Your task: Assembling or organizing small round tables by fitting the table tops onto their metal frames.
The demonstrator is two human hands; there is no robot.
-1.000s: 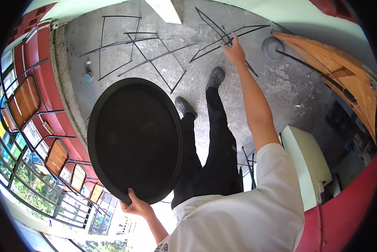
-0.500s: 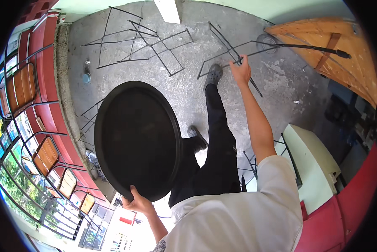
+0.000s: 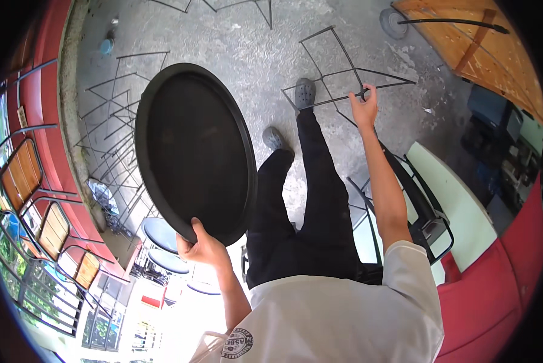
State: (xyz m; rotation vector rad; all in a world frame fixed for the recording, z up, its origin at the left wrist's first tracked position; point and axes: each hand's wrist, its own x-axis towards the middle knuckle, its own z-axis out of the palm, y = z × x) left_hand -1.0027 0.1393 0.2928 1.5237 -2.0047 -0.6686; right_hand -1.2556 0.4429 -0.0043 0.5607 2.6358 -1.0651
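Observation:
A large black oval tray [image 3: 192, 151] hangs tilted up in front of me on the left, its flat inner face bare. My left hand [image 3: 205, 247] grips it by the lower rim, thumb over the front edge and the other fingers hidden behind. Farther forward on the right, my right hand [image 3: 364, 107] is closed around a joint of a thin black metal folding stand [image 3: 347, 55]. That frame is spread apart, just beyond my right foot. Whether its ends touch the concrete, I cannot tell.
More black metal frames [image 3: 111, 115] cluster on the floor at left. A small blue container [image 3: 106, 46] lies near the red wall [image 3: 49, 100]. Wooden-backed chairs [image 3: 23, 172] line the left. To the right are a wooden panel [image 3: 465, 36], a pale cabinet [image 3: 459, 206] and a black-framed chair [image 3: 425, 199].
My left foot has come forward and the view has shifted over the floor. The folding stand has turned in my right hand. The tray stays in my left hand.

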